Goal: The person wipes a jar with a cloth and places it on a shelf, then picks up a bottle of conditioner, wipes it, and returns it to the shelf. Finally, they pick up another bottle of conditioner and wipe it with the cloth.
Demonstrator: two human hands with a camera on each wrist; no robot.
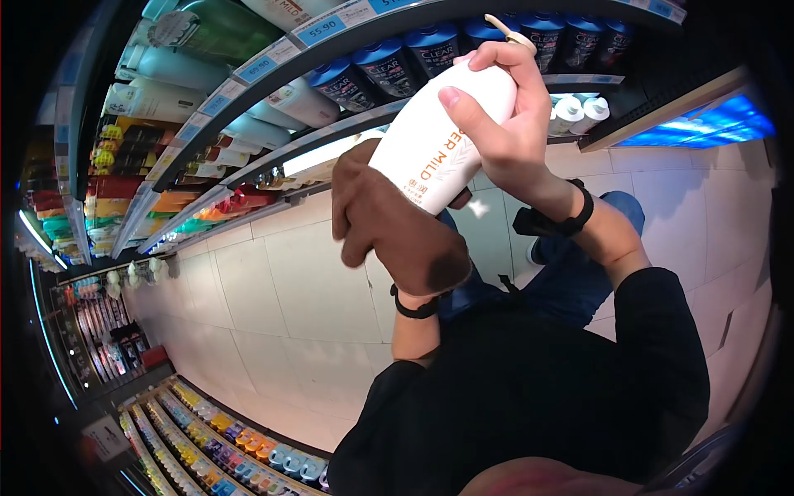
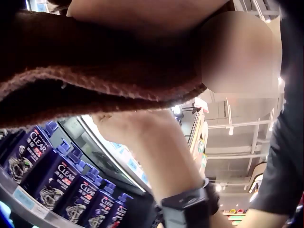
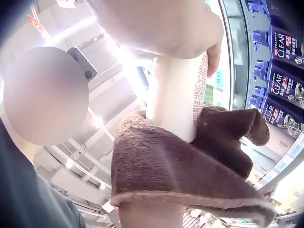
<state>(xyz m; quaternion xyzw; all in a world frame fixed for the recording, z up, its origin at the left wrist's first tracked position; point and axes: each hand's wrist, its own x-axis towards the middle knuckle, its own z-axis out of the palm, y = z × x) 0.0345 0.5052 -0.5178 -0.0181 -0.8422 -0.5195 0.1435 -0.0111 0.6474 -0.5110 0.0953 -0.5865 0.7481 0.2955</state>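
A white pump bottle [image 1: 409, 145] with orange lettering tilts between both hands in the head view, its pale pump head [image 1: 520, 39] toward the upper right. My right hand [image 1: 509, 116] grips the upper part, thumb across the front and fingers around the far side. Brown plush fabric [image 1: 393, 219], shaped like a loose mitt with a hemmed edge, covers my left hand [image 2: 147, 16] and wraps around the bottle's lower end. The left fingers are hidden inside it. In the right wrist view, the bottle's base disappears into the fabric.
Shelves curve around the left and top, with dark-blue CLEAR pump bottles [image 1: 434, 48] right behind the hands. White-capped bottles [image 1: 579, 114] stand lower at right. A lit blue panel [image 1: 703, 124] is beyond them. Pale tiled floor [image 1: 289, 289] lies below; another product shelf [image 1: 248, 438] runs along the lower left.
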